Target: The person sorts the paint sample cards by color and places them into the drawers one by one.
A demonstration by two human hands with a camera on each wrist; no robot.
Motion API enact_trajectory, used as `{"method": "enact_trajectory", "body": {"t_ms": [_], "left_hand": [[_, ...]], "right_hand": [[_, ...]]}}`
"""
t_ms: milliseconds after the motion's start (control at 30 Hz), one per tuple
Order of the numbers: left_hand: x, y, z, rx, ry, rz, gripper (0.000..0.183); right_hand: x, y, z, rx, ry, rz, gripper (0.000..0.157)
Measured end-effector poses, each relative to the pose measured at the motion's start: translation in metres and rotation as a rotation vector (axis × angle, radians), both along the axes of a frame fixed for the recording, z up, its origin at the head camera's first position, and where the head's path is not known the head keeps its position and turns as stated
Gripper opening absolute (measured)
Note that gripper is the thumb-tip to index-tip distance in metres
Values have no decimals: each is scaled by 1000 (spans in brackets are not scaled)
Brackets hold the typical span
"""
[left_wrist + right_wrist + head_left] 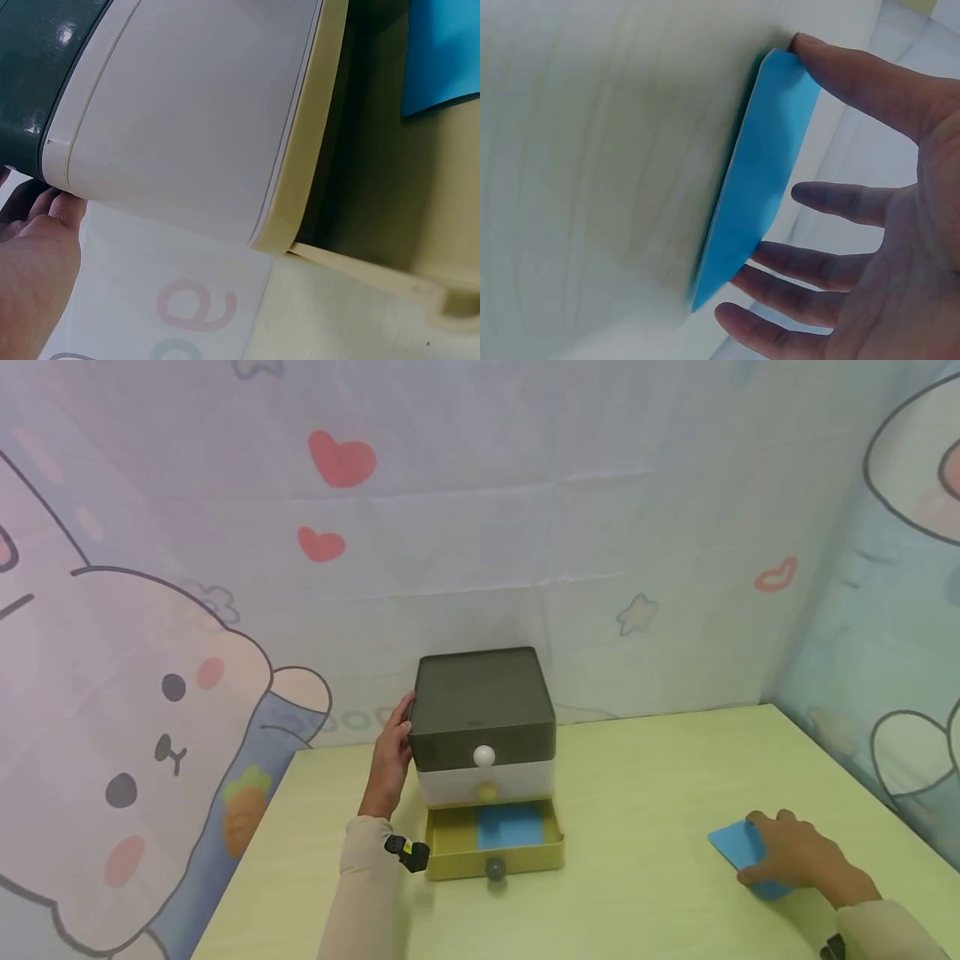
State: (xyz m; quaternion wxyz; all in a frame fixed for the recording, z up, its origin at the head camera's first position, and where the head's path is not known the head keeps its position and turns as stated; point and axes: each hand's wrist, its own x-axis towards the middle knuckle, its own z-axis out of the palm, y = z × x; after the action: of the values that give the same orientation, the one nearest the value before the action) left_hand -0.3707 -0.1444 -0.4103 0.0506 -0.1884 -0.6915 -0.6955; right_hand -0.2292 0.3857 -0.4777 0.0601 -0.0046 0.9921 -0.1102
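Observation:
A small desktop drawer unit (pixel 480 693) has a dark green top tier, a white middle tier and a yellow bottom drawer (pixel 457 865) that is pulled out. Inside that drawer lies a flat blue piece (pixel 512 827), on its right side. My left hand (pixel 388 768) rests against the unit's left side, with its fingertips partly hidden behind the unit in the left wrist view. Far to the right, my right hand (pixel 802 853) holds a blue card (pixel 761 165) by its edges, thumb at one end and fingers at the other. The card is low over the tabletop.
The pale yellow-green table (pixel 637 877) carries the unit near its back edge. A printed cloth (pixel 480 527) with hearts and a cartoon animal hangs behind the table and along its sides. A round dark knob (pixel 496 869) juts from the bottom drawer's front.

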Motion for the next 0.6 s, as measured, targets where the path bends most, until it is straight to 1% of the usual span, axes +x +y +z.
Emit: {"method": "enact_trajectory", "body": {"t_ms": [167,367,600], "left_hand": [[-1,1,0,6,-12,-1,53],[-1,2,2,10,-5,-9,53],[-1,1,1,24,-15,-10,53]], "right_hand": [[-2,-4,-1,3,49,21,93],[-3,-13,5,-9,72,64,94],[-4,-32,19,-17,144,157,76]]}}
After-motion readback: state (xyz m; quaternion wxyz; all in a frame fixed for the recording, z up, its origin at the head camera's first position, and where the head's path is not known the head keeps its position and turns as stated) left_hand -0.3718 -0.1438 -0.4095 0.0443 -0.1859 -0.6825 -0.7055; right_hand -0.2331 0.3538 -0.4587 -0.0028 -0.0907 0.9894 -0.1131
